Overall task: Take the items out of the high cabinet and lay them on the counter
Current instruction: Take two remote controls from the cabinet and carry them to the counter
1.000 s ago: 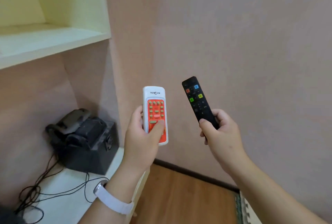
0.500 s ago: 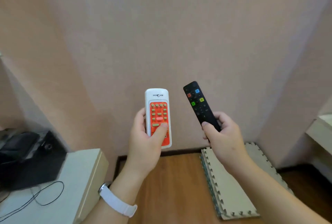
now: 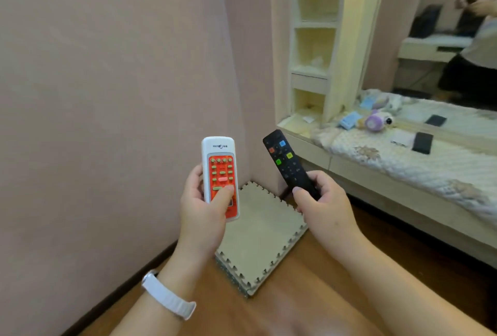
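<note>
My left hand (image 3: pixel 204 212) grips a white remote with an orange keypad (image 3: pixel 219 166), held upright with the thumb on its lower buttons. My right hand (image 3: pixel 322 201) holds a slim black remote with coloured buttons (image 3: pixel 286 160), tilted a little to the left. Both are raised in front of me over the floor. The counter (image 3: pixel 376 152), covered by a pale quilted cloth, runs along the right side, beyond my right hand. On it lie a blue card (image 3: pixel 349 119), a purple toy (image 3: pixel 375 120), a white box (image 3: pixel 402 138) and a black phone (image 3: pixel 422 142).
A pink wall fills the left. A stack of beige foam puzzle mats (image 3: pixel 258 236) lies on the wooden floor below the remotes. Cream open shelves (image 3: pixel 314 39) stand at the counter's far end. A mirror (image 3: pixel 443 34) behind the counter reflects a person.
The view has swung right: the desk with the black device has gone out of frame, and the counter, shelves and mirror have come in. Both hands keep their remotes.
</note>
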Motion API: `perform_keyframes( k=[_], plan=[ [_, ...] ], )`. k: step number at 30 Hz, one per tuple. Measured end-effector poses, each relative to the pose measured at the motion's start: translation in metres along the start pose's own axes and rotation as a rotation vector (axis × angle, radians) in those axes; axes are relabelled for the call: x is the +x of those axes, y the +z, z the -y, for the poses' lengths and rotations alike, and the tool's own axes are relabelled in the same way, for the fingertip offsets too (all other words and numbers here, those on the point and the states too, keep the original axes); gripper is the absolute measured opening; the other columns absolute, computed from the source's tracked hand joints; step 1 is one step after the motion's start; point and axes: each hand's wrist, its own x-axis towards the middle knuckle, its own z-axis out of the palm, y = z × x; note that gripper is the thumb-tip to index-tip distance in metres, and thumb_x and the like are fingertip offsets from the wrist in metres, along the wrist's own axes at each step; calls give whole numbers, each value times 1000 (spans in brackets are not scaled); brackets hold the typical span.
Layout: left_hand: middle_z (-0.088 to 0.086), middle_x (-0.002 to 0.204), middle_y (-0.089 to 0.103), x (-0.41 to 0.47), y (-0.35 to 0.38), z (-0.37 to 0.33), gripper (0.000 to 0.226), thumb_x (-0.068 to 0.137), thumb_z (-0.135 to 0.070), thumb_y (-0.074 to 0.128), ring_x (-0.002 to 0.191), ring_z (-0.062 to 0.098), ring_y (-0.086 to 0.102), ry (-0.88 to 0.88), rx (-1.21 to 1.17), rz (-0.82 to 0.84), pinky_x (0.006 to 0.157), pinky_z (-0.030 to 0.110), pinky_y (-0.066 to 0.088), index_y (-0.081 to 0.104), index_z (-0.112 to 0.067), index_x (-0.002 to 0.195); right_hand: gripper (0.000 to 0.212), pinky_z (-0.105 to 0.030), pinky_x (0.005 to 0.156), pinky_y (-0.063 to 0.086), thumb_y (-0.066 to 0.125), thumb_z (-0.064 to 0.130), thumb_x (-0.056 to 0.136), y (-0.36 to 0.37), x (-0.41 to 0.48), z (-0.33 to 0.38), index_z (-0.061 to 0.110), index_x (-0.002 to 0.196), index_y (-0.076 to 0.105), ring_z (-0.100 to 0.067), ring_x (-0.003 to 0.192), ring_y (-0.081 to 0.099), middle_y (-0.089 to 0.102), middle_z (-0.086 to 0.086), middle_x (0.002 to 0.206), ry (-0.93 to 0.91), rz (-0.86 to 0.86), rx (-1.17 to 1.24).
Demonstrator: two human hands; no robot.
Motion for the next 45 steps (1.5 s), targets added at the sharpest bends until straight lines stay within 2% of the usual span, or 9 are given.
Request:
perform_keyframes(
  k=[2,5,9,17,24,31,38,40,45],
  plan=[
    [-14,93,69,10,20,7,40,88,-4,64,86,5,68,-6,-3,65,59,17,53,56,-39,106,10,-20,50,39,62,17,88,-13,4,-7,26,85,60,-11,56,50,64,-10,72,25,-51,-22],
    [-15,94,69,30,42,22,40,88,-7,64,87,5,67,-28,-25,136,62,19,54,56,-42,106,11,-28,54,41,62,17,88,-19,15,-18,28,84,60,-14,59,51,65,-13,76,68,-112,-55],
    [-18,93,70,64,59,43,38,88,-10,64,87,5,68,-102,-99,194,64,21,53,56,-44,104,10,-28,54,42,61,18,89,-13,38,-27,28,88,60,-14,60,53,65,-11,77,101,-157,-134],
    [-6,104,70,151,80,89,37,88,-12,64,95,14,68,-204,-201,352,73,32,56,59,-40,112,10,-34,56,45,61,21,89,15,112,-38,30,93,60,-17,63,55,66,-10,78,158,-257,-235],
    [-7,106,70,200,113,119,32,90,-16,62,93,14,70,-298,-244,467,76,35,59,56,-38,112,7,-29,55,42,61,20,89,19,141,-52,27,91,61,-14,61,53,65,-7,76,201,-348,-304],
    [3,104,70,212,176,136,26,90,-16,63,94,28,70,-375,-245,635,78,49,59,59,-32,110,8,-28,56,41,61,18,89,-21,149,-71,27,88,60,-11,60,51,64,-6,76,282,-512,-318],
    [9,97,69,212,257,140,27,91,-10,59,74,21,68,-472,-283,780,61,36,56,57,-16,118,11,-18,52,40,61,17,90,-76,163,-105,28,91,61,-5,56,49,63,0,73,354,-604,-250],
    [9,97,69,212,287,139,27,91,-11,59,75,20,68,-471,-272,810,63,38,57,58,-17,118,12,-15,50,38,61,16,89,-99,172,-114,28,90,61,-4,55,49,63,-1,73,347,-625,-231],
    [6,104,71,205,372,134,28,91,-16,61,88,20,71,-466,-213,863,77,44,59,59,-24,118,16,-24,58,40,61,16,89,-170,195,-134,32,88,60,-4,59,50,62,3,72,358,-668,-180]
  ],
)
